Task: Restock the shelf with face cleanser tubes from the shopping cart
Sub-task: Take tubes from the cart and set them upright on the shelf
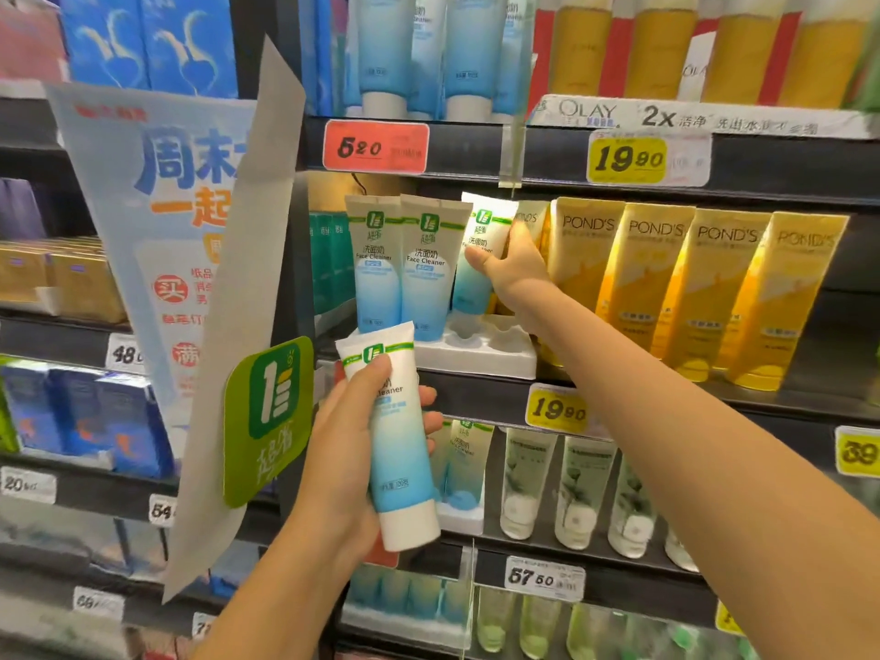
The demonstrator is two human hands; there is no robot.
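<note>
Nearest the camera, the left hand (pixel 343 450) is holding a spare cleanser tube (pixel 402 459) cap-down in front of the shelf edge (pixel 481 397). Its thumb is lying across the front of the tube near the crimped top, and its fingertips (pixel 431 397) are wrapping round from behind, so the grip is sitting high while the capped end is hanging free below the palm.

Further in, the right hand (pixel 512 269) is gripping a second tube (pixel 476 264), thumb on the front and fingers behind. This tube is leaning left, its lower end hovering over the white tray (pixel 476 357), just beside the two standing tubes (pixel 400 264).

Judging from the lean, the cap could be missing its socket and the tube could be tipping into its neighbours, toppling them off the tray. The right hand's back is also crowding the yellow tubes (pixel 666 288), so a careless withdrawal could be dragging one over. The spare tube, held only near its top, could be slipping. No shopping cart is showing.
</note>
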